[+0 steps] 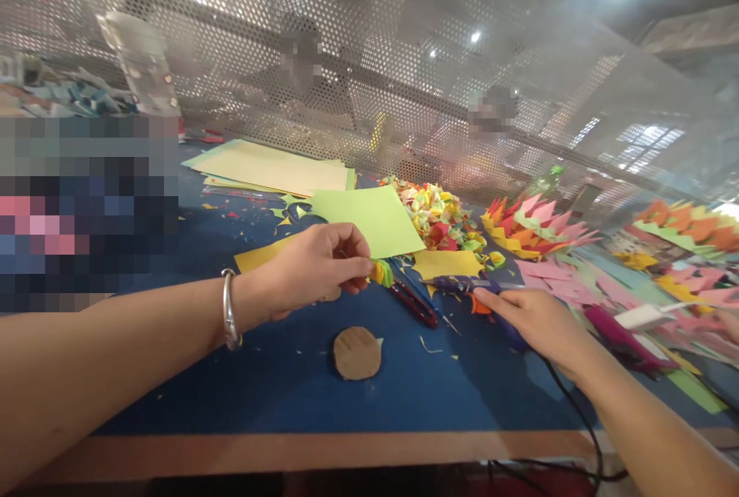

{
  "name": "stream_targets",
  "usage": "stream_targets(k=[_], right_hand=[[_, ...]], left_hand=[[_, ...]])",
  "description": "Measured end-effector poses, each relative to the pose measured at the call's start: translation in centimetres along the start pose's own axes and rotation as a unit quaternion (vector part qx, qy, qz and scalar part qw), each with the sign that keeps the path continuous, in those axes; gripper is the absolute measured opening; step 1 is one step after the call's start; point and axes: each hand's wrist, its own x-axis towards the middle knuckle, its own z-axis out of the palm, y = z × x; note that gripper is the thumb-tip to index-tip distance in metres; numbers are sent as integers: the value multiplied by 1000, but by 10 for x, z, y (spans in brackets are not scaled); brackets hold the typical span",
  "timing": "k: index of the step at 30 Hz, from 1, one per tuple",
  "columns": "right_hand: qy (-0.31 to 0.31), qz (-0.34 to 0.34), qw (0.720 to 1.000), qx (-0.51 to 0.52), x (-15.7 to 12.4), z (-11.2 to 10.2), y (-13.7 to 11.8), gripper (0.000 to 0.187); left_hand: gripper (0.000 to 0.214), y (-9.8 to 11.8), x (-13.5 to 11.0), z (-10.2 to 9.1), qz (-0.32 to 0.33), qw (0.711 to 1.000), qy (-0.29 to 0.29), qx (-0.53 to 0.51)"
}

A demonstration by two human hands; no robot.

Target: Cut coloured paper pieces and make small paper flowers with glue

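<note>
Head view: the left hand (315, 262) pinches a yellow-green paper piece (381, 273) at its fingertips, likely feather-light, easily creased, best taken by an edge; the right hand (534, 320) grips a corded glue gun (456, 283), presumably rigid; a round cardboard disc (357, 353) lies below the left fingers
</note>
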Motion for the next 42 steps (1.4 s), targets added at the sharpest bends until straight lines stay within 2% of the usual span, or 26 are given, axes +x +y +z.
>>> stream_targets(k=[2,3,4,5,7,9,10,13,17,20,22,29,36,42], right_hand=[[59,-33,996,-63,-7,0,-6,51],[125,-84,979,-135,-13,2,-10,47],[164,-136,961,-175,-20,7,-17,42],[167,-191,952,-173,-28,12,-25,39],[94,-277,949,-115,-43,27,-44,38],[17,-311,948,-70,-51,44,-65,36],[-2,-325,944,-57,-52,51,-75,33],[-10,-358,933,-42,-45,67,-96,29],[8,-407,913,-25,-33,74,-104,37],[6,-414,910,-2,-30,75,-102,39],[-10,-406,913,21,-30,76,-100,39],[-71,-379,920,66,-25,80,-97,31],[-140,-353,914,142,-30,78,-94,22],[-142,-345,913,164,-27,79,-91,22]], left_hand=[[17,-1,1,1,9,1000,5,7],[17,-2,2,1,13,1000,6,13],[17,-2,2,1,16,1000,8,19],[16,-3,2,1,21,999,8,25],[15,-4,2,1,30,999,11,30],[16,-5,2,2,30,999,13,30],[16,-5,2,2,28,999,15,27],[19,-5,1,3,20,1000,17,6],[19,0,2,2,16,996,22,-86],[15,1,4,0,17,988,15,-152],[11,0,5,-1,22,989,7,-149],[23,-7,6,0,-21,998,-19,-55],[26,-6,7,1,7,1000,0,-17],[28,-5,6,2,22,998,6,52]])
